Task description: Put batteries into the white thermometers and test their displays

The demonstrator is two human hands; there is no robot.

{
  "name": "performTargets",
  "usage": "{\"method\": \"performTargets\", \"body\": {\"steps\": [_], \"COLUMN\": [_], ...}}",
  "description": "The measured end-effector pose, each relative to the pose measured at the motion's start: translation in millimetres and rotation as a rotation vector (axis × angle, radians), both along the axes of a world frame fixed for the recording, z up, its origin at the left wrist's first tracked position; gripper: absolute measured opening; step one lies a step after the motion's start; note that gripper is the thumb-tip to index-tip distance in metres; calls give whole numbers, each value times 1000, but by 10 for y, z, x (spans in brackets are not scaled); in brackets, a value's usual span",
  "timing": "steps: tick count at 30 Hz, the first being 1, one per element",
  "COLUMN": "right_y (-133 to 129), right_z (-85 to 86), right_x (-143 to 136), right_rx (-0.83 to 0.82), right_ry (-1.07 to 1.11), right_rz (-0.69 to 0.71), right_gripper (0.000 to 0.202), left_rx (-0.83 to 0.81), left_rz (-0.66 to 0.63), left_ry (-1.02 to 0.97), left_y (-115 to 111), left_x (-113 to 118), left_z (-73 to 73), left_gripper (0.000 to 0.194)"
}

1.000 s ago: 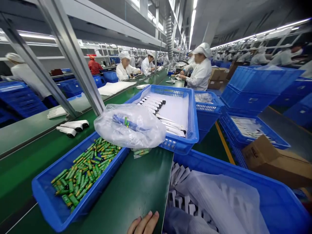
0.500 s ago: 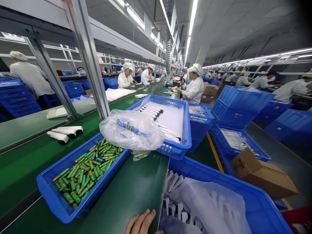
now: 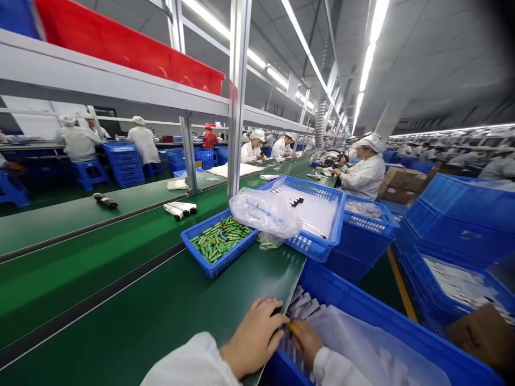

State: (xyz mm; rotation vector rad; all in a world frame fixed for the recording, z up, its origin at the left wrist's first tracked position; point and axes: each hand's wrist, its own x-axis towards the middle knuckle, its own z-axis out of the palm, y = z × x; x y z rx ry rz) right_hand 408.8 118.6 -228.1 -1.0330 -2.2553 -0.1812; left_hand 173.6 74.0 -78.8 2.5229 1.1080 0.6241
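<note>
My left hand (image 3: 257, 335) rests palm down at the edge of the green bench (image 3: 161, 327), fingers bent but apart. Its fingertips reach over the edge toward my right hand (image 3: 308, 343). That hand is closed above the blue crate (image 3: 362, 300), with something small and yellow (image 3: 294, 326) at its fingertips; I cannot tell what it is. Inside the crate lie white parts (image 3: 308, 305), partly under a translucent plastic sheet (image 3: 358, 338). Farther along the bench, a blue tray (image 3: 212, 269) holds many green batteries (image 3: 221, 238).
A clear plastic bag (image 3: 263, 212) lies between the battery tray and a blue crate of white handles (image 3: 317, 249). White pieces with black ends (image 3: 180, 209) lie on the green belt. A metal post (image 3: 237, 102) rises behind. Blue crates (image 3: 454, 220) stand at right; a co-worker (image 3: 364, 171) sits ahead.
The view has swung left and up, so the bench things appear farther right and smaller. My left hand shows more fully, and my right hand has come into sight over the crate.
</note>
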Motion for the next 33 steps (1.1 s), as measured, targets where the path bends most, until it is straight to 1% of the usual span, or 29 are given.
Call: {"method": "performTargets", "body": {"steps": [1,3,6,8,9,11,13,15,16,18,20,22,27,33], "right_y": [-52,-136,-191,-175,-153,-86,1,96,142,217,261,270,250,353], "right_z": [60,254,651,890,981,1099,1152,1178,1191,1219,1246,1261,1265,1193], "right_x": [25,93,94,-47,-161,-449,-772,-1082,-1221,-1447,-1593,-1660,-1656,-1651], "right_rx": [26,61,31,-28,-63,-136,-208,-274,-302,-343,-359,-359,-334,-263], "right_ry": [25,68,77,46,24,-23,-73,-121,-142,-174,-192,-197,-179,-97], "right_rz": [14,4,-59,-75,-75,-73,-81,-103,-118,-150,-183,-206,-220,-185], "right_gripper": [24,33,33,32,31,30,31,35,37,41,40,39,42,41], "left_rx": [13,34,52,51,46,30,16,3,-4,-18,-25,-23,6,23], "left_rz": [-8,-33,-20,58,113,235,352,454,499,566,594,593,580,597], "left_ry": [6,22,35,36,35,33,30,28,26,22,19,18,10,-3], "left_y": [-40,-125,-262,-358,-406,-505,-602,-687,-719,-759,-768,-762,-762,-786], "left_x": [-32,-137,-424,-702,-861,-1200,-1527,-1797,-1899,-2030,-2074,-2065,-2017,-2011], "left_z": [9,23,32,21,9,-21,-50,-68,-74,-85,-96,-106,-82,-30], "left_gripper": [32,32,35,37,36,36,37,37,37,37,37,36,32,31]}}
